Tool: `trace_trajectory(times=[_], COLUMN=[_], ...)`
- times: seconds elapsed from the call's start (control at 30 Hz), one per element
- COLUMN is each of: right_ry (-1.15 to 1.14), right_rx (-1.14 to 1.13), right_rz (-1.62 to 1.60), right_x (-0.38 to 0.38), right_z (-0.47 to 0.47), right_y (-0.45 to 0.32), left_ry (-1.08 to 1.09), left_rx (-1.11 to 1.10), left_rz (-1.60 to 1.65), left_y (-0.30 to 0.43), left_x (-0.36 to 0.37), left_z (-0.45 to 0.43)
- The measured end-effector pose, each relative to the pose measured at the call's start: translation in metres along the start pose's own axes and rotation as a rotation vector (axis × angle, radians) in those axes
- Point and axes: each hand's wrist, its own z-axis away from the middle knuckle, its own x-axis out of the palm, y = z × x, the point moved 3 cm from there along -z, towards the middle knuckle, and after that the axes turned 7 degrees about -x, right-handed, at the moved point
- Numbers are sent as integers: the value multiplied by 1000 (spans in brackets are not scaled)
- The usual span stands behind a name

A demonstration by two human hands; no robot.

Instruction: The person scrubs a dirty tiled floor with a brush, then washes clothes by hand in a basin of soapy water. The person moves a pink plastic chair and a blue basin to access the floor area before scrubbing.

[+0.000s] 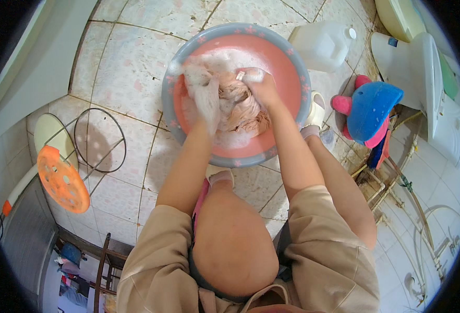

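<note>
A wide plastic basin (236, 160), coral inside with a grey flower-patterned rim, stands on the floor before me. In it lies a wet beige garment (243, 111), bunched up among white suds (234, 58). My right hand (261, 84) grips the garment's upper right part, foam over its fingers. A small white piece (240, 75) shows at those fingertips; I cannot tell what it is. Thick lather covers my left hand (204, 92) at the garment's left side, hiding its fingers and whatever they hold.
A translucent plastic jug (320, 46) with a white cap stands right of the basin. Farther right are a blue-and-pink plastic object (374, 111) and pipes (408, 156) along the wall. On the left are a black wire rack (100, 140) and an orange perforated disc (63, 180).
</note>
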Motion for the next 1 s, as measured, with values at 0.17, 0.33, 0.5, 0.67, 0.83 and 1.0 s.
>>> trace_trajectory(times=[0.17, 0.33, 0.5, 0.67, 0.83, 1.0], right_ry=[23, 180, 215, 130, -134, -562], right_rx=[-711, -191, -447, -3, -16, -89], right_rz=[581, 555, 485, 295, -89, 182], right_x=[41, 16, 45, 22, -18, -15], right_z=[67, 10, 56, 29, 10, 42], right_y=[-49, -26, -45, -23, -22, -18], left_ry=[-38, -250, -348, -306, -208, -288], left_rx=[-45, 60, -55, -109, -570, -542], left_rz=[-449, -279, -109, -80, 421, 635], left_y=[-6, 3, 11, 45, 28, 27], left_x=[30, 39, 23, 37, 24, 33], left_z=[-2, 15, 10, 31, 20, 16])
